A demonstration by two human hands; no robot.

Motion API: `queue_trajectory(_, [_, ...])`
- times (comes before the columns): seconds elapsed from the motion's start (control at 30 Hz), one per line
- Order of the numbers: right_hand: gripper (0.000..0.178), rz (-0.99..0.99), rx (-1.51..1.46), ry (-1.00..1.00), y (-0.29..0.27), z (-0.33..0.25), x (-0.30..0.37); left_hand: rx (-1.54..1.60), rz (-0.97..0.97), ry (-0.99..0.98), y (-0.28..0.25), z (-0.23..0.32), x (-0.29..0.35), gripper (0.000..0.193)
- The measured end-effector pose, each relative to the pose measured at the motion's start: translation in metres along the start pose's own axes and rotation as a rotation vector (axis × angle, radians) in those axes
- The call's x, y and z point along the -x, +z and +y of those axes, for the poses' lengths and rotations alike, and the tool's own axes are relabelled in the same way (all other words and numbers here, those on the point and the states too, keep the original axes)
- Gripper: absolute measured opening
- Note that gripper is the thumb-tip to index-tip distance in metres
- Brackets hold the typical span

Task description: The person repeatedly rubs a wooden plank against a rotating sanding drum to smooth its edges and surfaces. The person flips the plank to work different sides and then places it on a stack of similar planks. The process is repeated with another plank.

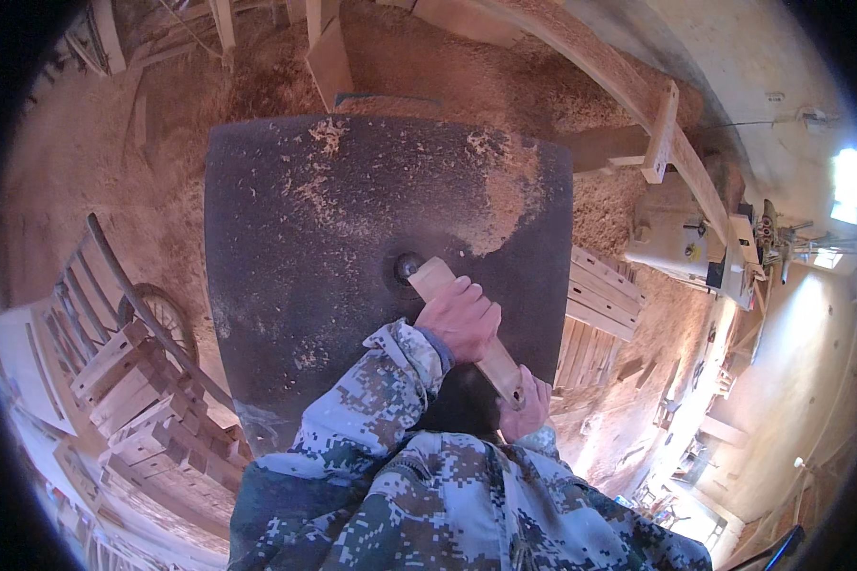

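A flat pale wooden piece (498, 367) slants across the dark metal machine table (276, 247), its far end right beside a round spindle cutter (408, 267) that stands up from the table's middle. My left hand (462, 319) is wrapped over the piece a little behind that end, fingers closed on it. At the near end, by a hole in the wood, my right hand (528, 404) grips the piece too. From this view I cannot tell whether wood and cutter touch. Wood shavings (505, 190) are scattered over the table's far part.
Sawdust (581, 205) covers the ground around the table. To the left, cut wooden parts (152, 443) are piled near a ladder-like rack and a wheel (162, 319). Stacked slotted boards (602, 293) stand close on the right. A long beam (628, 86) crosses at the upper right.
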State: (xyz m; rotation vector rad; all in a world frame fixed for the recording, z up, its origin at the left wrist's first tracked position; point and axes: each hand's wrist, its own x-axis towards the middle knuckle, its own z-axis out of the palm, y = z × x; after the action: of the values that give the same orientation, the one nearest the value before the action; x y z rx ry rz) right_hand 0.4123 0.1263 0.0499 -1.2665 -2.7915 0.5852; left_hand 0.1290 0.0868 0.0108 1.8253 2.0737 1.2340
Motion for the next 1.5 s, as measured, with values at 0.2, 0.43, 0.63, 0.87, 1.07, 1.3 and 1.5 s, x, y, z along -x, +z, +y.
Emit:
queue_trajectory(0.2, [0.079, 0.007, -0.029, -0.077, 0.000, 0.001, -0.002, -0.008, 0.022, -0.023, -0.008, 0.003, 0.015, 0.010])
queue_trajectory(0.43, [0.083, -0.104, -0.069, -0.028, -0.008, 0.002, 0.002, -0.013, -0.033, -0.027, -0.018, 0.010, 0.020, 0.017])
queue_trajectory(0.63, [0.087, -0.416, -0.331, 0.147, -0.043, 0.024, -0.016, 0.042, 0.032, 0.085, -0.016, 0.023, 0.006, 0.026])
queue_trajectory(0.87, [0.081, -0.169, -0.054, 0.051, -0.023, 0.014, -0.024, -0.064, -0.134, 0.013, 0.004, 0.006, -0.006, 0.021])
queue_trajectory(1.07, [0.078, -0.064, -0.035, 0.032, -0.006, 0.002, -0.026, -0.054, -0.044, 0.016, 0.010, -0.002, -0.014, 0.013])
queue_trajectory(1.3, [0.074, -0.052, -0.009, -0.016, -0.007, -0.009, -0.029, -0.014, 0.009, -0.006, -0.001, -0.004, -0.007, 0.014])
queue_trajectory(1.5, [0.073, -0.096, -0.028, -0.037, -0.009, -0.011, -0.028, -0.017, 0.028, -0.021, -0.009, -0.002, 0.006, 0.017])
